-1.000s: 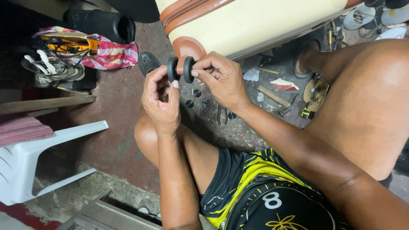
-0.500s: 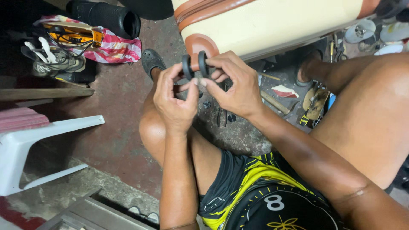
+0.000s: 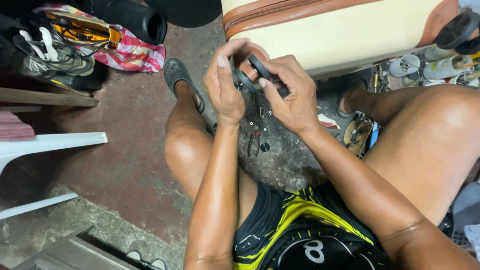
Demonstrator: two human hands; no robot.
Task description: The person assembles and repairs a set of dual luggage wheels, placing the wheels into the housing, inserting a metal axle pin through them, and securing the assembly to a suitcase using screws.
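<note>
I sit over a concrete floor with both hands raised in front of a cream suitcase [image 3: 340,30] with brown trim. My left hand [image 3: 225,85] and my right hand [image 3: 292,92] together grip a black double wheel assembly [image 3: 250,72], two small black wheels side by side. Left thumb and fingers pinch one wheel, right fingers hold the other. On the floor below the hands lie pliers [image 3: 254,142] and several small screws and washers [image 3: 264,146].
Another black suitcase wheel [image 3: 457,30] sticks out at top right, with spray cans [image 3: 440,67] beneath it. Shoes [image 3: 47,57], a striped bag [image 3: 130,55] and a black tube [image 3: 137,20] lie top left. A white plastic chair [image 3: 45,145] stands left. Tools [image 3: 360,137] sit by my right leg.
The view has shifted so the hands sit higher and nearer the suitcase corner. Both hands have turned the wheel pair; it now tilts diagonally between the fingers.
</note>
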